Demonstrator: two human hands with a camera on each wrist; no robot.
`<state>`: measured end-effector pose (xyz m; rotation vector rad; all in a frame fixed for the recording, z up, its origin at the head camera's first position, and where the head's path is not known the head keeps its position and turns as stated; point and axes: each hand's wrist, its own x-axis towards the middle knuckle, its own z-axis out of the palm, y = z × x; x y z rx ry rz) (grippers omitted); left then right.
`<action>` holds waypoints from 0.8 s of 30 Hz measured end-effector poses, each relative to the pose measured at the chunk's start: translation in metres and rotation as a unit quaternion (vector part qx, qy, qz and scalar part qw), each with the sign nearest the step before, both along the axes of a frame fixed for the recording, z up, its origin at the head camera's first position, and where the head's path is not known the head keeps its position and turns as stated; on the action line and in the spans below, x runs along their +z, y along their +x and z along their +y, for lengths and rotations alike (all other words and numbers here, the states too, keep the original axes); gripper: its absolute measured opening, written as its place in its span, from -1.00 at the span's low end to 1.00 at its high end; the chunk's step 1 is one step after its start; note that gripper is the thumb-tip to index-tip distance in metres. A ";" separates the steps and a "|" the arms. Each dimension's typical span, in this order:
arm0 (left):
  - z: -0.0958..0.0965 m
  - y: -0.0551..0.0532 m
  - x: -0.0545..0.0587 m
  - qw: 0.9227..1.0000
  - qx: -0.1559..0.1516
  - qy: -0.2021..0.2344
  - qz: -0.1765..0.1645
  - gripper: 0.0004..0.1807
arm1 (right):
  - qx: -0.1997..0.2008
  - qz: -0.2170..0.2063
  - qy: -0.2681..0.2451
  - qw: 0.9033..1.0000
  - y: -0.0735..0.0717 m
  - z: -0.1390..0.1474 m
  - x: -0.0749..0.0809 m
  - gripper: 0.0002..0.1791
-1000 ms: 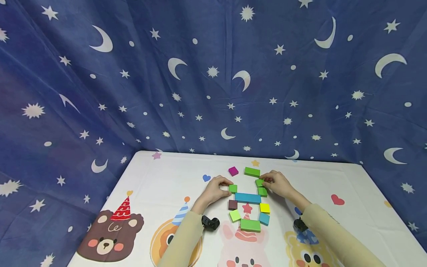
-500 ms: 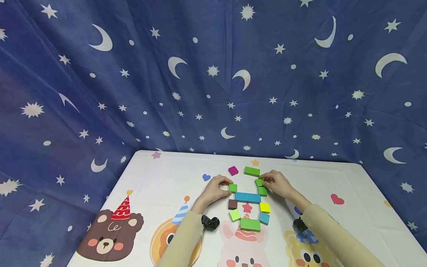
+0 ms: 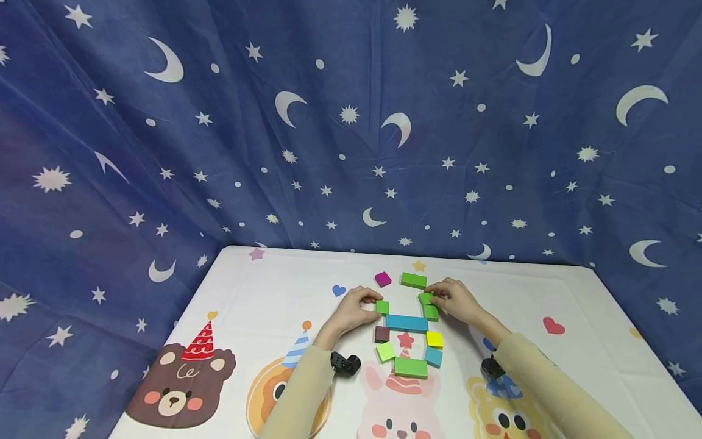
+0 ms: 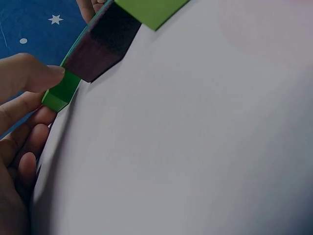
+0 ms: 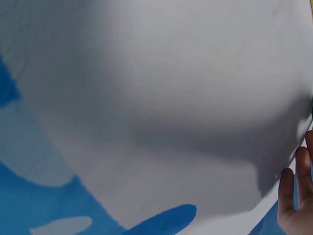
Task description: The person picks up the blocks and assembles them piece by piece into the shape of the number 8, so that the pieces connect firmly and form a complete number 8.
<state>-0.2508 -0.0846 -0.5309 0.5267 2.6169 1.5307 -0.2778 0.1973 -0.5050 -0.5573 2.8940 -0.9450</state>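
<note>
My left hand (image 3: 353, 310) pinches a small green block (image 3: 382, 307) between thumb and fingers, at the left end of a long blue block (image 3: 406, 323). The left wrist view shows the thumb (image 4: 46, 77) on that block, with a dark brown block (image 3: 382, 334) close by. Opposite, my right hand (image 3: 456, 300) pinches another green block (image 3: 425, 299), which sits just behind a second green one (image 3: 430, 313). In the right wrist view only some fingers (image 5: 303, 171) appear at the edge; the held block is hidden there.
Nearer me, lime (image 3: 386, 352), long green (image 3: 411, 368), teal (image 3: 434, 357) and yellow (image 3: 434, 339) blocks continue the ring-like outline. Farther back lie a magenta block (image 3: 382, 279) and a long green block (image 3: 414, 280). A starry blue curtain (image 3: 329, 122) hangs behind the table.
</note>
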 end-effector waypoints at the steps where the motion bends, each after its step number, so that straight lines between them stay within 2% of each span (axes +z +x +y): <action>1: 0.001 0.000 0.000 1.000 -0.002 0.001 0.000 -0.62 | 0.000 0.001 0.001 1.000 0.000 0.001 0.000 -0.74; 9: 0.006 -0.001 0.002 1.000 -0.005 0.008 -0.007 -0.62 | -0.003 -0.002 0.000 1.000 0.001 0.007 0.000 -0.74; 14: 0.007 -0.003 0.000 0.999 0.002 0.035 -0.026 -0.66 | -0.013 -0.007 0.001 1.000 0.001 0.009 0.000 -0.74; 20: 0.003 -0.006 0.000 0.995 0.028 0.075 -0.064 -0.71 | -0.024 -0.021 0.000 0.999 -0.001 0.003 0.000 -0.75; 24: 0.000 -0.005 0.004 0.993 0.054 0.078 -0.067 -0.75 | -0.043 -0.042 0.005 0.998 -0.002 -0.004 -0.001 -0.76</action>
